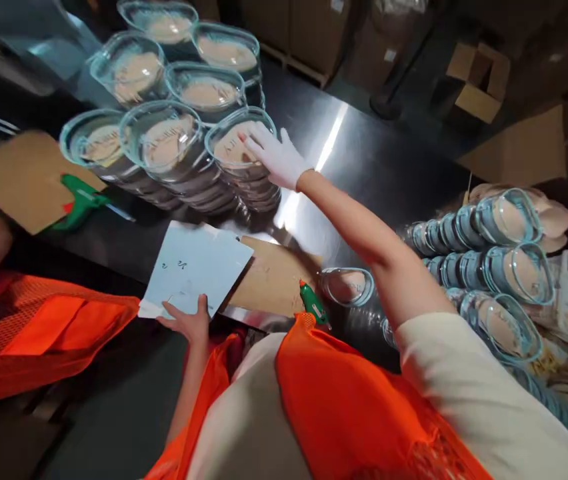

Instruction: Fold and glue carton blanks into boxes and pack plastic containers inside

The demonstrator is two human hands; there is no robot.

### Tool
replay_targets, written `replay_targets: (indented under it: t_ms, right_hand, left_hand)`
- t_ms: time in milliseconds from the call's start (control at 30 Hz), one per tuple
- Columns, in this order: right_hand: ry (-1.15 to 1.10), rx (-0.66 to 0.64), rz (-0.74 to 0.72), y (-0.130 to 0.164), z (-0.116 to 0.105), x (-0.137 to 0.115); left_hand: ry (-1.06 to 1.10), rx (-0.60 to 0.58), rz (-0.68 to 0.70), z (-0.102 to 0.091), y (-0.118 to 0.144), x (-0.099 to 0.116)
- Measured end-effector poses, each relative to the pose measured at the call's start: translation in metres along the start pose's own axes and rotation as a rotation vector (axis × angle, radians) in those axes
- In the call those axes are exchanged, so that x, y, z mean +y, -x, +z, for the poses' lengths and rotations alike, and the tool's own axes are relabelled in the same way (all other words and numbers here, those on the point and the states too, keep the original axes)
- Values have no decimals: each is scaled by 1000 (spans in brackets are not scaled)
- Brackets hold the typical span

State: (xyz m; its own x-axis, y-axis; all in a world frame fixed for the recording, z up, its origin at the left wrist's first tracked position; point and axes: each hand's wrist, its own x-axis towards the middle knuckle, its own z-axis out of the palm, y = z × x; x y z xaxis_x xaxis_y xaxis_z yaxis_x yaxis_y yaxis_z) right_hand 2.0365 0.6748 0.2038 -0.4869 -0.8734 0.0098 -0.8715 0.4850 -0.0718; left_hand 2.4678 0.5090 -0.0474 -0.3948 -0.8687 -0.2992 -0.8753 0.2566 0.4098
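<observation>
Seven stacks of clear lidded containers (174,143) are grouped at the far side of a steel table (364,160). The right hand (277,157), in a white glove, is laid flat on the top of the nearest stack (241,157), its fingers spread. The left hand (188,321) is bare and holds a pale blue sheet (197,267) by its near edge, thumb on top, at the table's front edge. Under that sheet a brown cardboard piece (271,277) is partly covered. A green glue gun (313,305) lies just beside the cardboard. Another person's orange vest (39,333) is seen at the left.
</observation>
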Motion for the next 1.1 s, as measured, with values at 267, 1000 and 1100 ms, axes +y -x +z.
replay_targets:
  t_ms: [267, 1000, 1100]
  right_hand:
    - [-241, 258, 806, 265, 70, -47]
    - [-314, -211, 830, 461, 167, -128]
    - [-313, -126, 816, 499, 157, -150]
  left_hand:
    - [22, 23, -41, -18, 18, 15]
    - [-37, -573, 508, 29, 150, -35]
    - [-58, -726, 398, 19, 155, -74]
